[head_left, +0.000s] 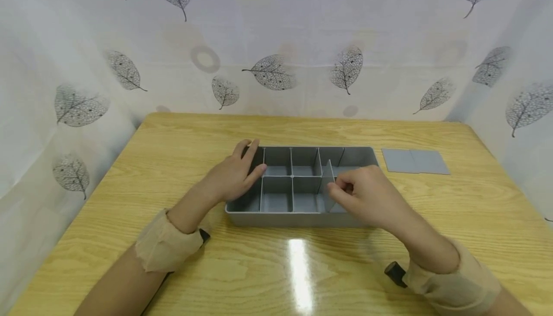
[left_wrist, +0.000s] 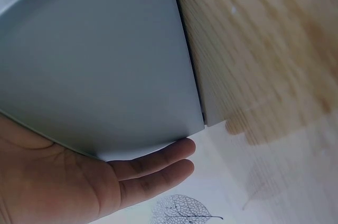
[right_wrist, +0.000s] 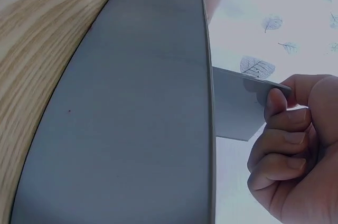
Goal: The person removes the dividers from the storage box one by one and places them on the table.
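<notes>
A grey plastic organizer box sits on the table, split by thin walls into two rows of compartments. My right hand pinches a thin grey divider between thumb and index finger above the right part of the box. That divider stands upright and tilted, its lower part inside the box and its top above the rim; the right wrist view shows the divider sticking up past the box wall. With fingers extended, my left hand rests on the box's left end, its fingers along the rim.
Two flat grey panels lie side by side, slightly overlapping, on the wooden table right of the box. A leaf-patterned curtain hangs behind and around the table. Tan wraps with black pieces are on both wrists.
</notes>
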Demonstrator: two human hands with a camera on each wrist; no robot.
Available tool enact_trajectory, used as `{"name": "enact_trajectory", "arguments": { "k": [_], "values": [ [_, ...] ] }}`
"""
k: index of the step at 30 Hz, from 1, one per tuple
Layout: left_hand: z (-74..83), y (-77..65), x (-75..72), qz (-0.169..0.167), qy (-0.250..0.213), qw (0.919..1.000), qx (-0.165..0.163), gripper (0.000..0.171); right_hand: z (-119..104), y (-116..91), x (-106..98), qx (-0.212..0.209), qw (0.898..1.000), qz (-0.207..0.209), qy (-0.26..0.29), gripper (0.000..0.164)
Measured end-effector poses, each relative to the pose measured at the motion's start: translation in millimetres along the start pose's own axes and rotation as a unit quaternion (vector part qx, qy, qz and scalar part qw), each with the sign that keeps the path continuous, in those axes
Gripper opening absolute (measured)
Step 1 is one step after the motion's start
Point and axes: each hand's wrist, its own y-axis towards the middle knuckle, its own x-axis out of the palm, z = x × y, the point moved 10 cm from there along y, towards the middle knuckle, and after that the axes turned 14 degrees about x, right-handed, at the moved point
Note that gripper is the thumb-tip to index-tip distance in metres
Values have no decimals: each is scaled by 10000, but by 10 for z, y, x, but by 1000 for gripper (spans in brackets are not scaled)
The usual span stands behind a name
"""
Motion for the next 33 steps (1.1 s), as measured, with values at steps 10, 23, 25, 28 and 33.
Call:
{"name": "enact_trajectory", "arguments": {
  "k": [10, 23, 25, 28, 33],
  "values": [
    [14, 11, -7, -48, -42, 10000, -21, 71, -50, -18, -218, 17, 9991, 359, 246, 37],
    [8, 9, 3, -64, -4, 10000, 5, 72, 524, -94, -934, 943, 9867, 1072, 779, 31],
    [6, 7, 6, -84, -6, 10000, 2, 72, 683, -106, -1031, 1178, 9833, 1020, 942, 30],
    [0, 1, 12, -111, -17, 9999, -18, 72, 923, -135, -1179, 1492, 9767, 1074, 1105, 29],
    [-3, -4, 9, -97, -65, 9999, -21, 72, 1338, -165, -1315, 2053, 9688, 925, 1039, 37]
  ]
}}
